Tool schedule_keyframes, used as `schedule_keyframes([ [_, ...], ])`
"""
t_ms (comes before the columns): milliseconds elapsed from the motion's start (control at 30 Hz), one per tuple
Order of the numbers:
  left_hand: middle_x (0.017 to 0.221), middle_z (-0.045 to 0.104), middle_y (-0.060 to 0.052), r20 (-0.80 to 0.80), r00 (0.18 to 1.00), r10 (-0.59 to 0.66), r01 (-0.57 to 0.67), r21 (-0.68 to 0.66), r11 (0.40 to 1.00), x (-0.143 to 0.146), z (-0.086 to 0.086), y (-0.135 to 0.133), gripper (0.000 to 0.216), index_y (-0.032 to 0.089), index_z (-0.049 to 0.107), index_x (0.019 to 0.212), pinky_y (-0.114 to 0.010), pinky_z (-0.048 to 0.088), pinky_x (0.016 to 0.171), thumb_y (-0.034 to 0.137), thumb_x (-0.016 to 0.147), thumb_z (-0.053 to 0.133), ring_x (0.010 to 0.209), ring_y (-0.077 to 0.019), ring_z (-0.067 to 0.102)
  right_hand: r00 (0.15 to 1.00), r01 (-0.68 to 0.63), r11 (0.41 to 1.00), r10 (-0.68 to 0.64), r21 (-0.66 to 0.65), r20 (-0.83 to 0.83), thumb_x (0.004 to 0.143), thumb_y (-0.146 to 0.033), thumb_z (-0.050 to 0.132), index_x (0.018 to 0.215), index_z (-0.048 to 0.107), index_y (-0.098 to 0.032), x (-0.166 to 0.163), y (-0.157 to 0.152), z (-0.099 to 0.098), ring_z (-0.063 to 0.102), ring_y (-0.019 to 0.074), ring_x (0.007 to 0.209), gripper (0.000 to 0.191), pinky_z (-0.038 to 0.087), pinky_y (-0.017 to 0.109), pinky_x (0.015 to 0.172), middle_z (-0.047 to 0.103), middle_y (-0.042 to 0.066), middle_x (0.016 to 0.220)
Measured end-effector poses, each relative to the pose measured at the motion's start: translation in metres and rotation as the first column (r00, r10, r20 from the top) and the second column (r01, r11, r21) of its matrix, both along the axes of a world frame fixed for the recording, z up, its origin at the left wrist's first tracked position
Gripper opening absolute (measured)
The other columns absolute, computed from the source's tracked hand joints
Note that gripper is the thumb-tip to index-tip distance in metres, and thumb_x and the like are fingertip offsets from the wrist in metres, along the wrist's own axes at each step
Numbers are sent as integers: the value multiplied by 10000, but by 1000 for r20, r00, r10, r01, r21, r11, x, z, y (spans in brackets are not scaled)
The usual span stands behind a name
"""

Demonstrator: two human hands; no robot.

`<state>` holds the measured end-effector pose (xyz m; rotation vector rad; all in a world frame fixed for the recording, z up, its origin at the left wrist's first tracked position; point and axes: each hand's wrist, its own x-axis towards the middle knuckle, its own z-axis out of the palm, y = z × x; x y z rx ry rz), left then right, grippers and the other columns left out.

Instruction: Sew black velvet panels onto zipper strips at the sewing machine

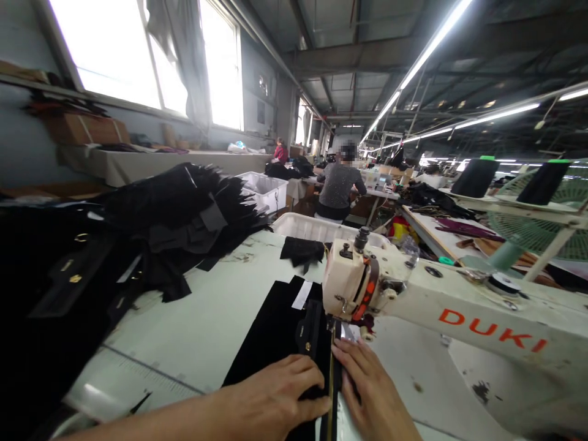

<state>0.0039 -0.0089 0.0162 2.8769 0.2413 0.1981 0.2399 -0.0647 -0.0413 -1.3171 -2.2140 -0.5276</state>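
Both hands are lying flat and open, fingers extended, on a long black fabric panel [275, 331] spread on the pale green bench [206, 318]. The left hand [271, 398] is pressing the cloth; the right hand [372, 392] is lying just beside the needle of a cream DUKI sewing machine [413, 300]. A pile of black cut pieces [179, 214] is sitting to the left.

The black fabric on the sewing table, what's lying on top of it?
On the black fabric lie a white label, a strap with gold studs, and both hands, left hand and right hand, pressing beside the needle. The sewing machine head hides the fabric beneath it.
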Motion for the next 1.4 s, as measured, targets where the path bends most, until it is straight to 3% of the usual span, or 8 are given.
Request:
schedule_keyframes([
  [167, 1200, 596, -94, 43, 999, -27, 28, -38, 999, 7, -2, 14, 574, 191, 540, 1310, -397, 371, 1086, 265, 773, 728, 1113, -280, 555, 996, 39, 994, -47, 99, 71, 861, -112, 424, 1256, 552, -131, 0, 14, -2, 651, 219, 1111, 416, 570, 367, 880, 665, 93, 1244],
  [300, 1249, 595, -113, 109, 994, -23, 34, -99, 994, 12, -6, 26, 595, 189, 539, 1329, -390, 370, 1092, 441, 812, 693, 1143, -293, 560, 991, 45, 994, -57, 96, 122, 862, -114, 429, 1281, 543, -127, 5, 16, -4, 645, 234, 1120, 434, 580, 385, 863, 645, 106, 1273],
  [600, 1324, 572, -125, 162, 987, 2, 8, -60, 998, 18, -14, 51, 754, 187, 534, 1367, -433, 358, 1102, 602, 766, 720, 1180, -324, 552, 992, -107, 994, 107, 8, 73, 800, -22, 434, 1191, 592, -198, 17, 10, -7, 654, 183, 1066, 457, 512, 337, 967, 703, 37, 1110],
  [800, 1205, 616, -134, 145, 989, -9, 10, -4, 1000, 18, -13, 47, 633, 157, 566, 1322, -421, 444, 1016, 569, 849, 645, 1094, -307, 583, 984, -178, 984, 178, -7, -6, 809, -46, 472, 1122, 608, -238, 16, 10, -5, 670, 160, 983, 391, 484, 322, 995, 713, -17, 995],
  [1000, 1247, 615, -110, 136, 990, 28, -21, -54, 998, 20, -13, 49, 572, 178, 584, 1303, -413, 431, 1049, 528, 854, 645, 1137, -307, 582, 989, -140, 990, 140, 6, 39, 777, -42, 469, 1184, 602, -232, 17, 11, -10, 680, 161, 989, 468, 493, 313, 996, 724, -12, 1049],
  [1233, 1294, 601, -159, 144, 987, 74, -71, -26, 997, 23, -16, 55, 639, 125, 590, 1317, -426, 427, 1071, 542, 836, 645, 1183, -338, 571, 983, -62, 994, 46, 89, 176, 737, -46, 464, 1241, 593, -161, 19, 16, -24, 675, 205, 1040, 533, 546, 328, 912, 711, 46, 1147],
  [1400, 1371, 559, -169, 179, 979, 99, -94, -35, 995, 25, -23, 59, 691, 136, 564, 1364, -419, 422, 1089, 559, 824, 656, 1244, -338, 545, 976, -26, 996, 7, 84, 218, 754, -64, 445, 1269, 567, -117, 16, 18, -22, 665, 223, 1067, 532, 559, 349, 886, 686, 72, 1200],
])
